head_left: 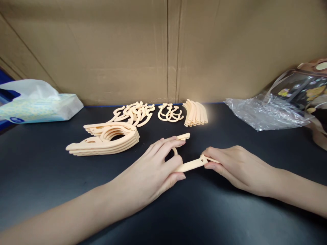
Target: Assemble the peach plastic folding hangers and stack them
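Observation:
My left hand [163,166] is closed around a cream plastic folding hanger [192,165], covering much of its middle. One end, with a small hole, points right. My right hand [237,166] pinches a thin cream hanger piece [212,160] against that end; whether the two are joined I cannot tell. Left of my hands lies a stack of folded hangers [120,143]. Behind it are a heap of curved hanger arms [135,112], several hooks [170,113] and a row of tube-like hanger pieces [196,113].
A tissue pack [46,108] with a tissue sticking out lies at the left. At the right a crumpled clear plastic bag [268,114] rests beside a transparent bag [306,88] with brown trim. A cardboard wall [122,51] stands behind the black table [204,217].

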